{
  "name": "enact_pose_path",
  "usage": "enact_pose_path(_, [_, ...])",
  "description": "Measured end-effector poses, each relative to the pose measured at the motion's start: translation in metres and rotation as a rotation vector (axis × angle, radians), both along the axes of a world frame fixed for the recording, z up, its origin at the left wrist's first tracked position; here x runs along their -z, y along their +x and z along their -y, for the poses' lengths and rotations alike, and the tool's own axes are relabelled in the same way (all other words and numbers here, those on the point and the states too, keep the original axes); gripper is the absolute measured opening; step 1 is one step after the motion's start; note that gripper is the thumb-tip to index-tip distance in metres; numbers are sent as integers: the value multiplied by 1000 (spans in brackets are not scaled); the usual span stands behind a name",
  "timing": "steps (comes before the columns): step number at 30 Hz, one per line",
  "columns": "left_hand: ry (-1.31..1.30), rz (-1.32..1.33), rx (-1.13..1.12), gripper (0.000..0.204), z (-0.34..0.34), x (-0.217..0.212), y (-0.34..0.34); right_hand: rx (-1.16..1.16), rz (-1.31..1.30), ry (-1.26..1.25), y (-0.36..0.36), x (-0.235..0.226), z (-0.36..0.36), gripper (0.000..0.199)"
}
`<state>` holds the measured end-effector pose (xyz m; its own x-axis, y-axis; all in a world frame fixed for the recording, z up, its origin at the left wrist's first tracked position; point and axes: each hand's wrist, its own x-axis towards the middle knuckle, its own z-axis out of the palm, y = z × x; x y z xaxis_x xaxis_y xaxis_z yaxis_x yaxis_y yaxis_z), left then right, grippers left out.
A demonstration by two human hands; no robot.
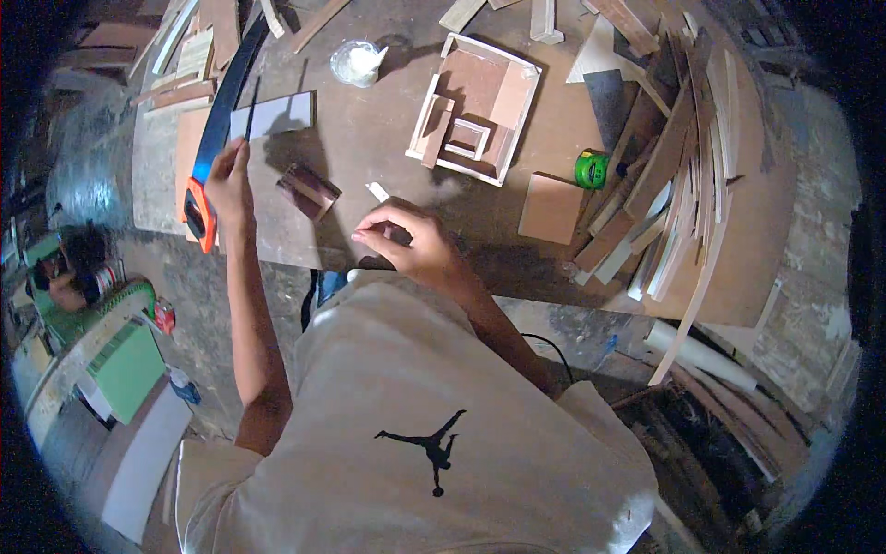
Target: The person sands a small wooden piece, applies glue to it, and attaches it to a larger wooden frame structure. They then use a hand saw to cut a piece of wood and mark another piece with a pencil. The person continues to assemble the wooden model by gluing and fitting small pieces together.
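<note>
My left hand [229, 192] is raised at the left side of the worktable, its fingers pinching a thin dark stick [254, 109] that points away from me. Close beside it lies a handsaw with an orange handle [199, 217] and a dark blue blade [217, 125]. A pale rectangular board [286, 113] sits just beyond. My right hand [411, 240] hovers over the near table edge, thumb and fingers curled together; anything between them is too small to make out. By its fingertips is a small white piece [377, 192]. A small brown wooden block [309, 192] lies between my hands.
An open wooden tray-like box [532, 81] with small inner frames stands beyond my right hand. Nearby are a clear dish of white paste [358, 63], a green can [591, 169] and a square brown panel [551, 209]. Wood strips [697, 175] pile up at right.
</note>
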<state>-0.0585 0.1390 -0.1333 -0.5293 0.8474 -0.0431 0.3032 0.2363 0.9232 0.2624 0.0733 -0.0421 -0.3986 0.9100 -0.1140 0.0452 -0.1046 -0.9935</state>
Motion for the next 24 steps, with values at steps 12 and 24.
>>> enact_pose_path(12, [-85, 368, 518, 21, 82, -89, 197, 380, -275, -173, 32, 10, 10, 20])
enact_pose_path(24, [71, 12, 234, 27, 47, -20, 246, 657, 289, 431, 46, 75, -25, 14])
